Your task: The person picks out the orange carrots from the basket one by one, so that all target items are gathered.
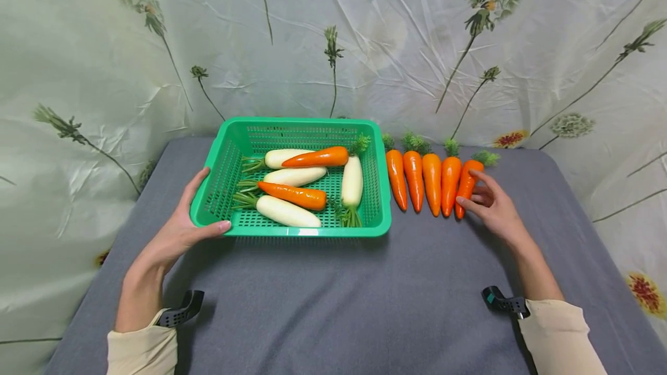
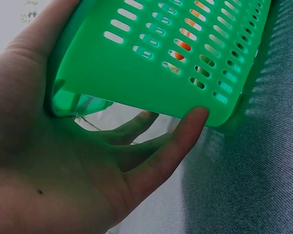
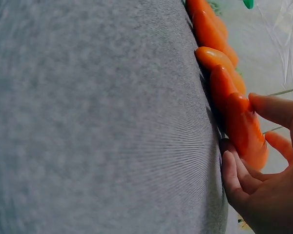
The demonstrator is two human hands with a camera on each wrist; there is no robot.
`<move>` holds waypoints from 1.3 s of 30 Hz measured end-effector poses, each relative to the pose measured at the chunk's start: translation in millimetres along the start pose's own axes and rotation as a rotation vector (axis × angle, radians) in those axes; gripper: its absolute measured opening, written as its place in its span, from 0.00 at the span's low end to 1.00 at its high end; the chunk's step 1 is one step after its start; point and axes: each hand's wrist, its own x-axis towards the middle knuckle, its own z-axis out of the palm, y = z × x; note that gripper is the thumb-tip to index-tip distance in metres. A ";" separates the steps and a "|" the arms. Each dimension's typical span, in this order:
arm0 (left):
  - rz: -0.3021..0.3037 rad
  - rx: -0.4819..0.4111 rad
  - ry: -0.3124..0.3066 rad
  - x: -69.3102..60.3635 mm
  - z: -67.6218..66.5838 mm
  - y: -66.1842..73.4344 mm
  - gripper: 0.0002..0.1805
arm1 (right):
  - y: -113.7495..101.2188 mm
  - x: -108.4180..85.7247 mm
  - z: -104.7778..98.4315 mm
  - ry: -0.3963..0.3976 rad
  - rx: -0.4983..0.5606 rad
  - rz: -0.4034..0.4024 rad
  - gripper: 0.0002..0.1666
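Green plastic forms the basket (image 1: 354, 231), set near the table's back edge, with white radishes (image 1: 289, 212) and two carrots (image 1: 315, 158) inside. The left hand (image 1: 179, 224) spreads around its near left corner, gripping it, thumb on the front rim. Just beside the right rim, four carrots (image 1: 432, 181) lie side by side, tips toward the person; past them the right hand (image 1: 495, 207) holds the end carrot (image 1: 469, 175) between thumb and fingers. Grey cloth (image 1: 339, 300) stretches wide between the forearms, leaving room in front.
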 end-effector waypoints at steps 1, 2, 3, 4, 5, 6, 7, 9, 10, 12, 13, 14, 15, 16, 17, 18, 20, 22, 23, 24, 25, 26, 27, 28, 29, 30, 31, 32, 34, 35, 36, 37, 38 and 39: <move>0.000 -0.001 -0.001 -0.1 0.2 -0.2 0.62 | 0.2 -0.5 0.2 0.001 -0.006 -0.001 0.47; 0.000 0.000 -0.002 -0.2 0.4 -0.4 0.62 | 0.2 -1.0 0.4 0.002 -0.009 0.000 0.47; 0.000 0.002 -0.002 -0.4 0.5 -0.4 0.62 | 0.1 -1.4 0.5 0.004 -0.014 0.001 0.47; 0.000 0.004 -0.002 -0.5 0.6 -0.4 0.62 | -0.4 -1.9 0.4 0.009 -0.027 0.001 0.47; 0.000 0.007 -0.001 -0.7 0.7 -0.3 0.62 | -0.6 -2.1 0.4 0.015 -0.040 0.003 0.48; 0.001 0.007 0.000 -0.7 0.6 -0.2 0.61 | -1.1 -2.4 0.4 0.021 -0.054 0.005 0.48; 0.001 0.005 0.000 -0.7 0.6 -0.1 0.61 | -1.2 -2.4 0.4 0.026 -0.066 0.007 0.49; 0.002 0.009 0.002 -0.7 0.2 0.0 0.61 | -1.9 -2.8 0.5 0.036 -0.090 0.015 0.50; 0.002 0.008 0.002 -0.5 0.0 0.2 0.61 | -2.1 -3.1 0.7 0.042 -0.098 0.018 0.50; 0.003 0.003 0.002 -0.1 -0.3 0.4 0.61 | -2.5 -3.5 1.1 0.051 -0.102 0.021 0.50; 0.004 -0.001 0.002 0.0 -0.3 0.3 0.61 | -2.6 -3.7 1.4 0.057 -0.103 0.022 0.50; 0.005 -0.002 0.002 0.1 -0.3 0.3 0.61 | -2.7 -3.8 1.5 0.065 -0.105 0.021 0.49; 0.005 -0.007 0.002 0.2 -0.1 0.2 0.61 | -2.7 -3.9 1.6 0.075 -0.111 0.018 0.49; 0.004 -0.010 0.002 0.2 0.1 0.1 0.61 | -2.6 -4.0 1.7 0.084 -0.114 0.015 0.48; 0.002 -0.012 0.002 0.3 0.3 0.1 0.61 | -2.8 -4.2 1.7 0.093 -0.115 0.015 0.48; 0.001 -0.009 0.002 0.2 0.4 0.0 0.61 | -2.9 -4.3 1.6 0.102 -0.118 0.015 0.47; -0.005 -0.001 0.000 0.1 0.5 0.1 0.61 | -2.8 -4.4 1.5 0.117 -0.122 0.021 0.46; -0.011 0.008 0.000 -0.2 0.6 0.4 0.61 | -3.2 -4.7 1.4 0.128 -0.118 0.030 0.45; -0.012 0.008 0.000 -0.3 0.6 0.6 0.61 | -3.8 -4.8 1.4 0.133 -0.114 0.032 0.45; -0.012 0.009 -0.001 -0.4 0.7 0.7 0.61 | -3.8 -4.6 1.5 0.139 -0.114 0.030 0.44; -0.010 0.006 -0.001 -0.5 0.7 0.9 0.61 | -4.2 -4.4 1.5 0.145 -0.112 0.026 0.44; -0.009 0.003 -0.001 -0.7 0.7 1.1 0.61 | -5.0 -4.2 1.6 0.151 -0.110 0.021 0.43; -0.005 0.002 -0.001 -0.7 0.7 1.0 0.61 | -5.7 -4.1 1.6 0.156 -0.108 0.014 0.43; -0.001 0.000 -0.001 -0.7 0.8 0.9 0.62 | -6.5 -4.0 1.7 0.160 -0.110 0.004 0.42; 0.004 -0.001 -0.001 -0.5 0.9 0.3 0.62 | -7.4 -3.8 1.8 0.163 -0.111 -0.004 0.42; 0.007 -0.001 -0.001 -0.5 0.9 0.2 0.62 | -8.3 -3.6 2.0 0.164 -0.109 -0.013 0.41; 0.009 -0.001 -0.001 -0.5 0.9 0.1 0.62 | -9.4 -3.5 2.1 0.164 -0.108 -0.019 0.41; 0.011 0.001 -0.001 -0.4 0.9 0.0 0.62 | -10.6 -3.5 2.3 0.163 -0.109 -0.026 0.40; 0.014 -0.001 -0.001 -0.3 1.0 0.0 0.63 | -13.3 -3.4 2.9 0.162 -0.101 -0.038 0.39; 0.015 -0.002 -0.003 -0.3 1.0 0.1 0.63 | -15.0 -3.5 3.4 0.164 -0.094 -0.043 0.38; 0.016 -0.005 -0.003 -0.3 1.1 0.6 0.63 | -16.5 -3.3 4.1 0.167 -0.089 -0.048 0.37; 0.017 -0.008 -0.005 -0.3 1.1 0.7 0.62 | -18.4 -3.3 4.7 0.174 -0.088 -0.055 0.36; 0.019 -0.011 -0.006 -0.2 1.2 0.9 0.62 | -20.3 -2.8 5.6 0.181 -0.083 -0.064 0.35; 0.021 -0.013 -0.006 -0.2 1.2 1.0 0.62 | -22.5 -2.6 6.6 0.188 -0.081 -0.072 0.34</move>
